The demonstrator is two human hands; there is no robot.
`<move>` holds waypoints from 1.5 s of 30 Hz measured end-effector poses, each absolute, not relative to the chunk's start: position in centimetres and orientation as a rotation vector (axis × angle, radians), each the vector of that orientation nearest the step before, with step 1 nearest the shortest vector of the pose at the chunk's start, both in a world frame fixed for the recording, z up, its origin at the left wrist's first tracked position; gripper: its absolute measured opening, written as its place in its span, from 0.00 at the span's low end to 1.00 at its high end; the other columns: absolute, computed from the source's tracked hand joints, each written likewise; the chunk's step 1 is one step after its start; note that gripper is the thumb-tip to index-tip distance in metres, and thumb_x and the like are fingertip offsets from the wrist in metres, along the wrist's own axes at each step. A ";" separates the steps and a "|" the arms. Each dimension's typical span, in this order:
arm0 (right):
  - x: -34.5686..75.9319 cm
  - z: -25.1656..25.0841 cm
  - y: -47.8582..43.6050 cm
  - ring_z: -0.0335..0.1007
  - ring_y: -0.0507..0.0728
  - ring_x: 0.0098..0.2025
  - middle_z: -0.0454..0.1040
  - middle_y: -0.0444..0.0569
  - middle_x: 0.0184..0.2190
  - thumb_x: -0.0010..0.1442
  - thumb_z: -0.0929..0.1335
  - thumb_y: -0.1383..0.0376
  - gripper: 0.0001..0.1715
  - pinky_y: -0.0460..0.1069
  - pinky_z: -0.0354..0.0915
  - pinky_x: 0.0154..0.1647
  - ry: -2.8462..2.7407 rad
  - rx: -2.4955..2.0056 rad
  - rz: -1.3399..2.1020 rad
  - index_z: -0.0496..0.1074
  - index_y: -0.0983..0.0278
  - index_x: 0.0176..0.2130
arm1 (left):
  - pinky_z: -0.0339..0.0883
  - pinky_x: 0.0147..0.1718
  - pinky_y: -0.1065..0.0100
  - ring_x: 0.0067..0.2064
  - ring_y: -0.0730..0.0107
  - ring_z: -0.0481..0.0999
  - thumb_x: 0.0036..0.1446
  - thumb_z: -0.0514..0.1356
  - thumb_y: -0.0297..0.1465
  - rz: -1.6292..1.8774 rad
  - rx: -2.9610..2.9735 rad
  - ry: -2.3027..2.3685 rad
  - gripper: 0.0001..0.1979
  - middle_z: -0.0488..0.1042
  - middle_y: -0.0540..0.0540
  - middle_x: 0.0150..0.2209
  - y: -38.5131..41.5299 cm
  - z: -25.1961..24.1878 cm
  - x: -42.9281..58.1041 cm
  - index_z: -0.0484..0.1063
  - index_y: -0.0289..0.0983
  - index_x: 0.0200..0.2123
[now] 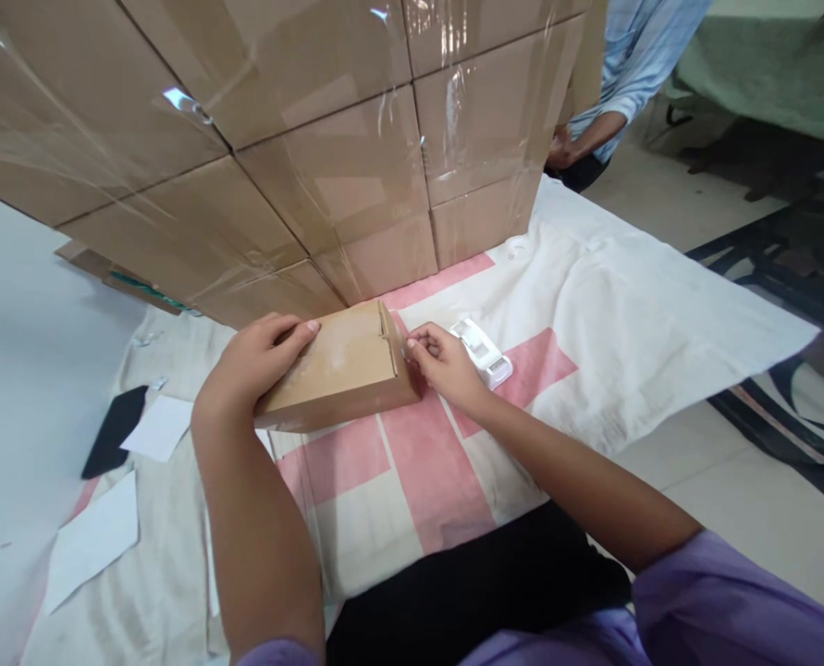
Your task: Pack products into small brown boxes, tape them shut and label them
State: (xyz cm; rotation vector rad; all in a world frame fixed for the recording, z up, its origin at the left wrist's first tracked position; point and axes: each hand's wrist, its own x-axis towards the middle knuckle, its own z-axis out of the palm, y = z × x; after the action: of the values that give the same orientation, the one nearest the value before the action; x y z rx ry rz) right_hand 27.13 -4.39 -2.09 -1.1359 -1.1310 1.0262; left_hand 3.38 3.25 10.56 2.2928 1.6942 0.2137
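A flat brown cardboard box [346, 370] lies on a white and pink cloth [592, 305] in front of me. My left hand [255, 356] rests on the box's left top, fingers curled over its edge and gripping it. My right hand [443, 361] is at the box's right end, fingers pinched together against the side flap. A small white device [482, 351] lies on the cloth just right of my right hand.
A tall stack of wrapped cardboard cartons [301, 139] stands right behind the box. A black phone [115, 428] and white paper sheets [158, 427] lie at the left. Another person in a blue shirt [623, 65] sits at the far right. Dark furniture legs [779, 277] stand on the floor at right.
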 end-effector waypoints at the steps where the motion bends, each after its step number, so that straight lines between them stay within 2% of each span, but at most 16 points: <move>1: 27.1 -2.1 -4.4 0.64 0.52 0.29 0.68 0.40 0.27 0.65 0.66 0.57 0.09 0.47 0.60 0.30 -1.141 -1.138 1.023 0.69 0.60 0.37 | 0.61 0.46 0.61 0.46 0.59 0.72 0.67 0.52 0.49 0.214 2.292 1.697 0.23 0.76 0.46 0.44 3.2 10.6 3.4 0.78 0.39 0.41; 6: 27.0 -1.9 -4.3 0.66 0.53 0.33 0.70 0.42 0.31 0.67 0.63 0.58 0.08 0.48 0.63 0.35 -1.148 -1.154 0.999 0.67 0.60 0.38 | 0.61 0.43 0.60 0.44 0.59 0.72 0.67 0.52 0.49 0.241 2.303 1.675 0.22 0.76 0.46 0.42 3.1 10.7 3.4 0.78 0.39 0.39; 10: 26.9 -1.7 -4.1 0.70 0.55 0.49 0.73 0.48 0.47 0.68 0.62 0.57 0.11 0.50 0.65 0.51 -1.075 -1.116 0.931 0.68 0.59 0.46 | 0.60 0.43 0.60 0.42 0.61 0.71 0.67 0.53 0.47 0.244 2.389 1.583 0.21 0.72 0.46 0.38 3.1 10.7 3.3 0.77 0.38 0.36; 13: 26.8 -1.5 -3.9 0.69 0.56 0.53 0.74 0.48 0.48 0.70 0.61 0.54 0.15 0.51 0.63 0.58 -1.072 -1.063 0.939 0.70 0.59 0.44 | 0.60 0.44 0.60 0.43 0.60 0.70 0.66 0.54 0.48 0.234 2.417 1.544 0.22 0.71 0.46 0.36 3.1 10.8 3.7 0.76 0.37 0.34; 17: 27.0 -1.2 -4.0 0.70 0.56 0.44 0.73 0.46 0.38 0.71 0.58 0.49 0.22 0.50 0.66 0.50 -1.030 -1.042 0.958 0.69 0.60 0.38 | 0.61 0.44 0.59 0.44 0.58 0.71 0.66 0.53 0.51 0.174 2.432 1.480 0.23 0.73 0.46 0.37 2.5 10.8 5.0 0.76 0.40 0.34; 21: 27.5 -1.0 -4.1 0.65 0.54 0.34 0.68 0.45 0.29 0.70 0.57 0.41 0.31 0.49 0.66 0.41 -0.946 -1.029 1.018 0.67 0.60 0.31 | 0.62 0.50 0.57 0.48 0.54 0.72 0.65 0.52 0.53 0.145 2.434 1.425 0.23 0.75 0.46 0.41 1.5 10.8 6.3 0.78 0.44 0.38; 25: 27.7 -1.4 -3.8 0.66 0.54 0.32 0.68 0.46 0.28 0.67 0.52 0.34 0.40 0.49 0.64 0.36 -0.925 -1.021 1.086 0.68 0.60 0.30 | 0.62 0.52 0.57 0.49 0.53 0.73 0.63 0.54 0.55 0.114 2.398 1.384 0.23 0.76 0.46 0.43 1.3 10.9 6.7 0.78 0.44 0.37; 31: 27.5 -1.6 -4.7 0.68 0.56 0.37 0.71 0.46 0.32 0.70 0.55 0.40 0.33 0.51 0.64 0.39 -1.001 -0.923 0.941 0.72 0.60 0.36 | 0.61 0.54 0.57 0.52 0.53 0.72 0.65 0.54 0.55 0.081 2.399 1.385 0.24 0.76 0.47 0.46 1.5 11.0 6.8 0.79 0.44 0.39; 34: 27.6 -1.5 -5.5 0.69 0.57 0.39 0.72 0.46 0.36 0.72 0.56 0.44 0.28 0.53 0.63 0.43 -1.082 -0.875 0.779 0.72 0.59 0.39 | 0.61 0.53 0.58 0.51 0.54 0.72 0.65 0.54 0.54 0.086 2.399 1.404 0.22 0.77 0.48 0.46 1.5 11.0 7.0 0.79 0.45 0.39; 37: 27.7 -1.5 -6.1 0.68 0.57 0.38 0.71 0.46 0.36 0.72 0.57 0.47 0.24 0.53 0.62 0.42 -1.119 -0.880 0.695 0.71 0.59 0.41 | 0.61 0.53 0.58 0.51 0.55 0.72 0.65 0.54 0.54 0.100 2.389 1.420 0.22 0.77 0.48 0.47 1.4 10.9 7.1 0.79 0.45 0.39; 40: 27.6 -1.8 -6.3 0.67 0.57 0.37 0.70 0.46 0.35 0.72 0.57 0.47 0.23 0.54 0.63 0.41 -1.114 -0.899 0.675 0.69 0.59 0.42 | 0.60 0.54 0.57 0.52 0.54 0.72 0.65 0.54 0.54 0.106 2.385 1.419 0.22 0.78 0.48 0.47 1.4 10.9 7.1 0.79 0.45 0.39; 45: 27.1 -2.1 -6.3 0.67 0.58 0.41 0.69 0.47 0.39 0.71 0.58 0.46 0.22 0.55 0.64 0.45 -1.081 -0.863 0.654 0.68 0.58 0.46 | 0.61 0.52 0.58 0.50 0.55 0.73 0.65 0.54 0.52 0.096 2.409 1.418 0.21 0.78 0.48 0.45 1.4 11.0 7.1 0.79 0.45 0.38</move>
State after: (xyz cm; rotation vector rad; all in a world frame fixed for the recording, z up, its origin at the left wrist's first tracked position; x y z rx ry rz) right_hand 27.15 -6.32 -2.05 -0.8632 -1.0810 0.6542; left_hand 7.11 1.44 10.99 2.4089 1.4177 0.0964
